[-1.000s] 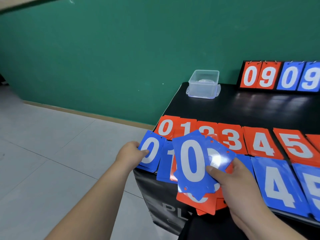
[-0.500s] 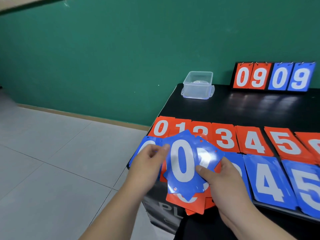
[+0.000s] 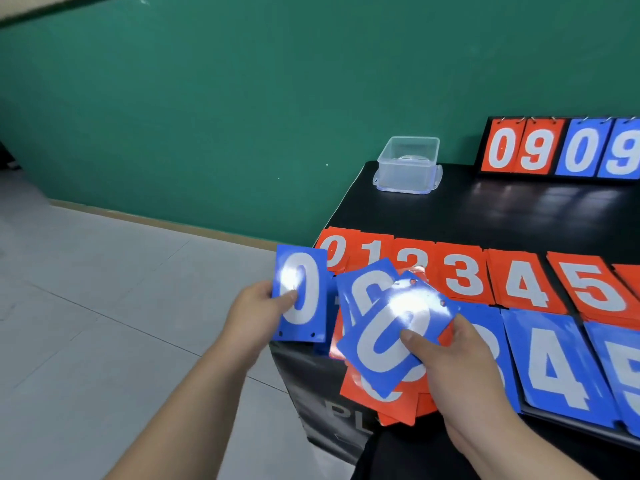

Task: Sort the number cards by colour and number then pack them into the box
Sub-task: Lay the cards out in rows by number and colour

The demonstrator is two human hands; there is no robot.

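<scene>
The left hand (image 3: pixel 254 315) pinches a blue 0 card (image 3: pixel 304 271) by its edge beside the worktop's (image 3: pixel 485 216) near corner; the right hand (image 3: pixel 453 362) grips a fanned card stack (image 3: pixel 374 355). The glossy, thin cards look light, stiff and slippery, so edge pinches likely hold best.

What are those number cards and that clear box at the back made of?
The blue 0 card in the left hand looks like thin glossy plastic, possibly laminated: bright glare, punched holes. The clear box seems moulded translucent plastic: its walls show through.
</scene>
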